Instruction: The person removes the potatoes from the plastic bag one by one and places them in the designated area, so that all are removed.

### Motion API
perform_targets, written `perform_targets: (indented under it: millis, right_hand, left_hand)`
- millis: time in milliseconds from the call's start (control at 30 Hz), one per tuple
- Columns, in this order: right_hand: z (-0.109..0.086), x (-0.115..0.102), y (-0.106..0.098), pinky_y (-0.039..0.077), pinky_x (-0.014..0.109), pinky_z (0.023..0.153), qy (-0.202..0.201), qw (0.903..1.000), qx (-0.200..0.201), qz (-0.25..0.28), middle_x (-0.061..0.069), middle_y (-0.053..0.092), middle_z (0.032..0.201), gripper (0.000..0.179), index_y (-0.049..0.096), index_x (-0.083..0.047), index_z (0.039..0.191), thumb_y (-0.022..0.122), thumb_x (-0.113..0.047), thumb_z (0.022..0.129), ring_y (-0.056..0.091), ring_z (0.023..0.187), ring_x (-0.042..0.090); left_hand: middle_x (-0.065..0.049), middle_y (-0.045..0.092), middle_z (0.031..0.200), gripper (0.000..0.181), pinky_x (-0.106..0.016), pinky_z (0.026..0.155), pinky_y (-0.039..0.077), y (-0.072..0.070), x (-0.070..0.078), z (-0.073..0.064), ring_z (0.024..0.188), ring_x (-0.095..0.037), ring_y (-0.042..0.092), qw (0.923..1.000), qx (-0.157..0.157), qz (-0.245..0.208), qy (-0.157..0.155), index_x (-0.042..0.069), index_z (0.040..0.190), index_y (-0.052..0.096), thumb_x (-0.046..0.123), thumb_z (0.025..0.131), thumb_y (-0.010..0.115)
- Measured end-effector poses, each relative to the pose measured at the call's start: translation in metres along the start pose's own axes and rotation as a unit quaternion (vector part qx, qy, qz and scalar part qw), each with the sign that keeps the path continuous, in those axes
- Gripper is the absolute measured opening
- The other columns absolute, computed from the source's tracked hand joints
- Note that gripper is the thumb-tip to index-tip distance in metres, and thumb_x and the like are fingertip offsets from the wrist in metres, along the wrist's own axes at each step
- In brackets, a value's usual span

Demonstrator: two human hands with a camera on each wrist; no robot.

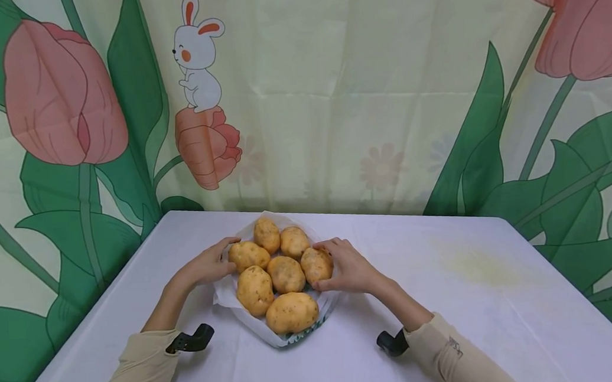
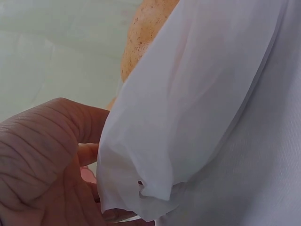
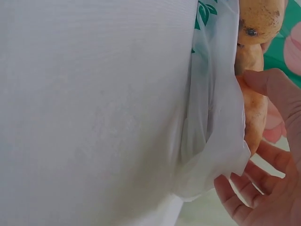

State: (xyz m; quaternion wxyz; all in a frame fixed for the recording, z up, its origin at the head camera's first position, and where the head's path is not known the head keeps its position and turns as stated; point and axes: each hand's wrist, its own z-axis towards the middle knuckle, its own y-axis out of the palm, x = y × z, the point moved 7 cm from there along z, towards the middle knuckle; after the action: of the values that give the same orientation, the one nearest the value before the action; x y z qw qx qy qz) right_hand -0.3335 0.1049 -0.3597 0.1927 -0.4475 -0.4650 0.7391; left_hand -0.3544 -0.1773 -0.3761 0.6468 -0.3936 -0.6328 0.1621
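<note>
Clock centred on the middle potato (image 1: 286, 274), 12 pointing away from me. Seven potatoes sit in a single layer on a thin white plastic bag (image 2: 155, 122), its edges loose, on the tabletop (image 1: 428, 336).

Right hand (image 1: 350, 268): curved widely around the 3 o'clock potato (image 1: 317, 265), thumb touching it, fingers beyond. Left hand (image 1: 210, 267): at the 10 o'clock potato (image 1: 249, 256), behind a flap of plastic; cannot tell whether it grips potato, plastic or neither.

Risks, my judgement:
1. Fingers snag the flap at 10 o'clock; any pull then drags the whole group or tears the film.
2. Squeezing a rounded skin off-centre makes that potato roll into its neighbours.
3. Raising both sides sags the plastic; the 6 o'clock potato (image 1: 292, 312), near the rim with neither hand beside it, could roll out towards me.
</note>
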Motion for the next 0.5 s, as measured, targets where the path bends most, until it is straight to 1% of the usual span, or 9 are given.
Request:
perform_targets:
  millis: [233, 333, 500]
  right_hand:
    - [-0.009, -0.001, -0.004, 0.045, 0.049, 0.099, 0.005, 0.9990, 0.034, 0.028, 0.011, 0.055, 0.136, 0.078, 0.054, -0.011, 0.145, 0.087, -0.037, 0.079, 0.050, 0.121, 0.027]
    - [-0.013, -0.004, -0.008, 0.045, 0.049, 0.099, 0.002, 0.9977, 0.053, 0.041, 0.009, 0.055, 0.136, 0.078, 0.053, -0.013, 0.145, 0.087, -0.035, 0.079, 0.051, 0.120, 0.027]
    - [-0.020, -0.008, -0.016, 0.047, 0.044, 0.095, -0.009, 0.9945, 0.087, 0.057, 0.006, 0.055, 0.137, 0.079, 0.054, -0.015, 0.145, 0.089, -0.036, 0.077, 0.050, 0.120, 0.025]
  left_hand:
    - [-0.034, 0.033, 0.157, 0.069, -0.068, 0.116, 0.026, 0.000, -0.001, 0.001, 0.146, -0.051, 0.030, 1.0000, 0.002, 0.006, 0.005, -0.002, 0.154, 0.033, 0.012, 0.091, 0.057]
    - [-0.033, 0.033, 0.158, 0.070, -0.067, 0.115, 0.027, 0.000, -0.001, 0.001, 0.146, -0.051, 0.030, 1.0000, 0.002, 0.008, -0.001, -0.002, 0.154, 0.033, 0.013, 0.091, 0.058]
    - [-0.032, 0.033, 0.158, 0.069, -0.067, 0.115, 0.028, 0.001, -0.003, 0.002, 0.146, -0.050, 0.031, 0.9999, -0.001, 0.005, -0.009, -0.001, 0.155, 0.032, 0.013, 0.092, 0.058]
